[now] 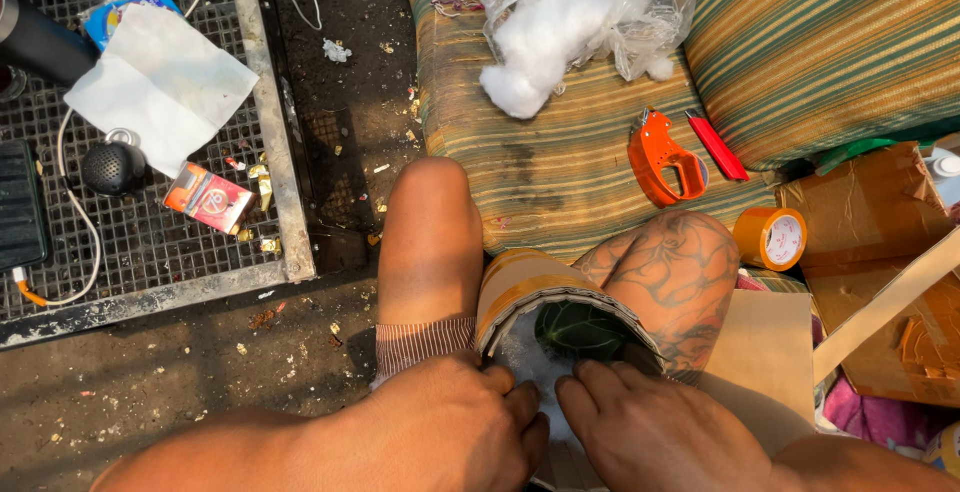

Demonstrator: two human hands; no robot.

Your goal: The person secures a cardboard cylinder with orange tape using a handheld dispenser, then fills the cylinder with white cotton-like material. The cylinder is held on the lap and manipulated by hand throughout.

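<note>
Dirt ground [150, 392], littered with scraps, spreads under me on the left, and a striped green-and-tan cushion [540, 152] is the seat beneath my bare legs, with a second striped cushion [820, 42] rising behind it at the upper right. Left of that lies a metal grate [140, 252] carrying a white paper sheet [160, 82], a small round black speaker [112, 167] and a little red packet [208, 197]. Brown cardboard boxes [870, 252] pile up on my right. On the cushion sits a clear plastic bag of white stuffing [570, 12], then an orange tape dispenser [660, 162], a red cutter [715, 144] just beside it, and a roll of orange-brown tape [772, 238] near my tattooed knee. Between my knees lies a rolled corrugated cardboard tube [530, 287], its open end facing me, with a dark green leaf [580, 330] and white stuffing inside. My left hand [440, 432] and my right hand [660, 432] both rest at the tube's mouth, fingers bent and pressing into the white stuffing, not closed around anything.
</note>
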